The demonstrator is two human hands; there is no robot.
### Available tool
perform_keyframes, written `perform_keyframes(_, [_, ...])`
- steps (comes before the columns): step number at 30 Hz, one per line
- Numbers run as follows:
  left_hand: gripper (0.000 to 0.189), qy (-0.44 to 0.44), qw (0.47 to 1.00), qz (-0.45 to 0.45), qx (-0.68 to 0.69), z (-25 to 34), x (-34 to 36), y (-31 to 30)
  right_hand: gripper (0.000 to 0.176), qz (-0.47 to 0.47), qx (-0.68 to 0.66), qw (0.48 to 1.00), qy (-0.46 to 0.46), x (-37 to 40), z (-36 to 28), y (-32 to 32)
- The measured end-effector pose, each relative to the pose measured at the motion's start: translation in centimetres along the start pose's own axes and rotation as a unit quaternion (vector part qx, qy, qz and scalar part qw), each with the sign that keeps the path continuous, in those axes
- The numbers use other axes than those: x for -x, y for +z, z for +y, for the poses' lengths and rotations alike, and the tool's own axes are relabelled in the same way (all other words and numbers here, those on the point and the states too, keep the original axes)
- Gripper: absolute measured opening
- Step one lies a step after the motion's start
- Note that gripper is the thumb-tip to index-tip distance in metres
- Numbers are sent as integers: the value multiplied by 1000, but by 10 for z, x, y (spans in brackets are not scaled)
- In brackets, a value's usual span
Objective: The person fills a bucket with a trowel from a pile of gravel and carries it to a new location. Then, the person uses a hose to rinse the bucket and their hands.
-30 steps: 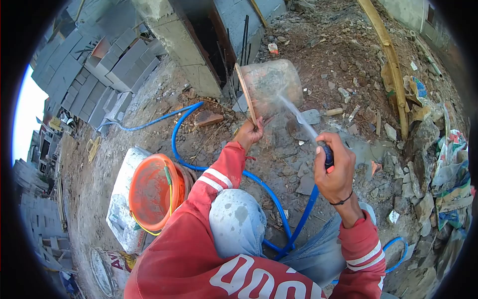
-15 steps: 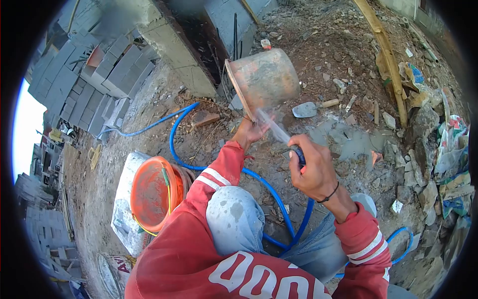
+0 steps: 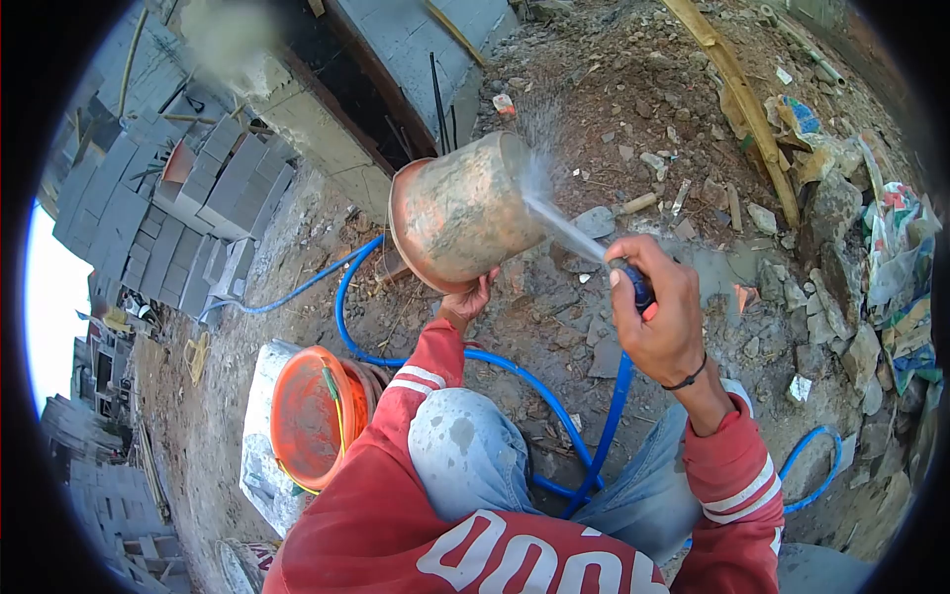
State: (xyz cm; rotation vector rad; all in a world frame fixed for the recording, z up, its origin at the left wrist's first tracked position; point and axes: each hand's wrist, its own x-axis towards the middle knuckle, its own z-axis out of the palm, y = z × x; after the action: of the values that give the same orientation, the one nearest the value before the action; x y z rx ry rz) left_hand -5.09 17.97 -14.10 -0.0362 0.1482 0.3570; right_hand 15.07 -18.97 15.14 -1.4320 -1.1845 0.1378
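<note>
A dirty, mud-streaked bucket (image 3: 465, 203) is held up on its side, its mouth rim to the left and its base to the right. My left hand (image 3: 470, 299) grips it from below, fingers against its lower wall; part of the palm is hidden. In my right hand (image 3: 661, 312) is a dark hose nozzle (image 3: 633, 282), with fingers wrapped round it. A jet of water (image 3: 569, 231) leaves the nozzle and splashes on the bucket's base. From the nozzle, a blue hose (image 3: 529, 374) runs down between my knees and loops over the ground.
An orange bucket (image 3: 305, 416) stands at my left beside a white sack (image 3: 259, 441). A trowel (image 3: 596, 222) lies on wet ground beyond the jet. Stacked grey blocks (image 3: 242, 183) are at the far left. Rubble, a wooden plank (image 3: 737, 89) and plastic scraps (image 3: 905, 247) lie to the right.
The bucket has moved left and tilted, showing more of its base. The water jet has shifted from near the rim and my left hand to the base. My right hand has moved slightly right.
</note>
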Motion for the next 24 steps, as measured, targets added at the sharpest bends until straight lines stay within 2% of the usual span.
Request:
perform_keyframes(4, [47,-23,999,-13,-19,3,15,-10,17,-18,-11,1000,3,-1,-4,-1])
perform_keyframes(6, [47,-38,997,-59,-41,-1,19,-6,16,-12,-28,1000,7,-1,-3,-1])
perform_keyframes(10, [46,-44,993,-86,-69,7,26,-16,15,0,-35,999,28,-2,1,-4])
perform_keyframes(13, [42,-32,984,-127,-116,11,31,-20,15,41,42,998,5,-3,7,-5])
perform_keyframes(15, [41,-14,981,-133,-139,14,33,-17,15,-4,63,997,45,-3,4,-7])
perform_keyframes(18, [39,9,978,-129,-163,23,35,-12,14,-45,30,998,14,-1,1,-4])
perform_keyframes(22, [36,51,973,-111,-195,38,41,-11,15,-51,22,998,7,0,-8,-5])
perform_keyframes(24, [35,76,968,-96,-217,43,43,-11,17,-32,0,998,52,-1,-7,-6])
